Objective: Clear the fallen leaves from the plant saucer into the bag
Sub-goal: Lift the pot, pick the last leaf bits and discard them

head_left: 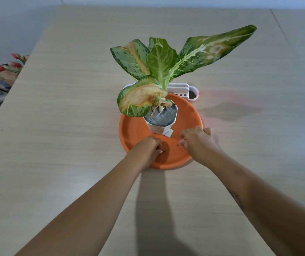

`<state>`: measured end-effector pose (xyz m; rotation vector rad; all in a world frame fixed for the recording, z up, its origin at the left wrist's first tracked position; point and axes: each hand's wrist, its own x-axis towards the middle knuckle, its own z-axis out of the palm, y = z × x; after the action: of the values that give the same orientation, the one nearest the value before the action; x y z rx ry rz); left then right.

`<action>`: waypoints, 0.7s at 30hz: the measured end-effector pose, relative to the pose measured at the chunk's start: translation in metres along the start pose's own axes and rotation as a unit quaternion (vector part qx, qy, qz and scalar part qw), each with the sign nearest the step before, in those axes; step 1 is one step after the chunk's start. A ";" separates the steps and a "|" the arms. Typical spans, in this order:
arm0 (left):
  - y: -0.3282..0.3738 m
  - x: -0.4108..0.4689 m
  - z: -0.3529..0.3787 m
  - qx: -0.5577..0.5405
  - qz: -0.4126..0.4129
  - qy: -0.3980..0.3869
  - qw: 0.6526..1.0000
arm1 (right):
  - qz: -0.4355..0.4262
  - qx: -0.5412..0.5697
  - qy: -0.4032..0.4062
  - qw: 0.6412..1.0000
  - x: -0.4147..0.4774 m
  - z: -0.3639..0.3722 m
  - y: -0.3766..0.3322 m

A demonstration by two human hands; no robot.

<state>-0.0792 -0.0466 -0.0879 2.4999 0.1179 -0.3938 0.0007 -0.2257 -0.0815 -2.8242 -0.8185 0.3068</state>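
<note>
Just one view here, a wide-angle head cam looking forward and steeply down over the pale wood-grain table (pixel 74 126). It sits close above both outstretched forearms, the round orange plastic saucer (pixel 135 130) near frame centre, edges bending from the lens.

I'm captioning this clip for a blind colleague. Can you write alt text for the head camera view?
Two bare hands, left hand and right hand, pinch at tiny green leaf bits on an orange saucer on a pale wooden table. A potted plant with variegated, partly browned leaves stands in the saucer. No bag is clearly visible.
</note>
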 end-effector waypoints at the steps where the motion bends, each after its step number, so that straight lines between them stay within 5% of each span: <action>1: 0.001 0.001 0.000 0.009 -0.004 -0.007 1.000 | -0.004 -0.020 -0.005 1.000 0.000 0.002 -0.003; 13: 0.008 0.003 0.001 0.015 -0.029 -0.028 0.999 | -0.025 -0.099 -0.019 0.995 -0.002 0.012 -0.014; 21: 0.002 -0.017 -0.020 -0.080 -0.077 0.085 0.990 | 0.071 0.177 0.007 0.982 -0.010 -0.011 -0.005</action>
<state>-0.0897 -0.0364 -0.0657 2.3698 0.3962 -0.2236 -0.0072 -0.2284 -0.0678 -2.5483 -0.5000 0.4089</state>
